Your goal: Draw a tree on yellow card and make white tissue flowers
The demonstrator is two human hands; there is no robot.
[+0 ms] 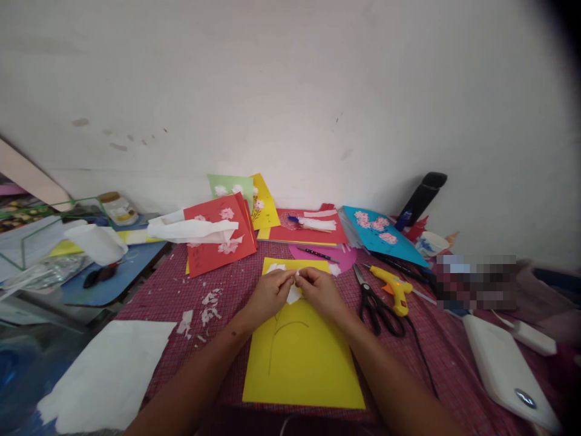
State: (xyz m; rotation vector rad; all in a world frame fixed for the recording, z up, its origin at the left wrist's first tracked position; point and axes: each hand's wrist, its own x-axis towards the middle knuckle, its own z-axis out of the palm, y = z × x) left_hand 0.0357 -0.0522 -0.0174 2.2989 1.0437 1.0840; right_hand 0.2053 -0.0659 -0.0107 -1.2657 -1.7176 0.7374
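Note:
Over the upper part of a yellow sheet of paper (308,369), my two hands meet at the fingertips. My left hand (271,292) and my right hand (319,292) both pinch a small piece of white tissue paper (294,295), part of it hanging below the fingers. Another white scrap (276,267) lies at the sheet's top edge, behind my left hand. Thin curved dark lines are drawn on the yellow paper beneath my wrists. To the right of my right hand are black-handled scissors (379,306) and a yellow glue gun (394,287).
Behind stand red cards with paper flowers (213,260) and a blue card (384,233). Torn tissue bits (210,306) and a large white sheet (113,369) lie left. A pen (316,255) rests on pink paper; a white box-like device (508,369) sits right.

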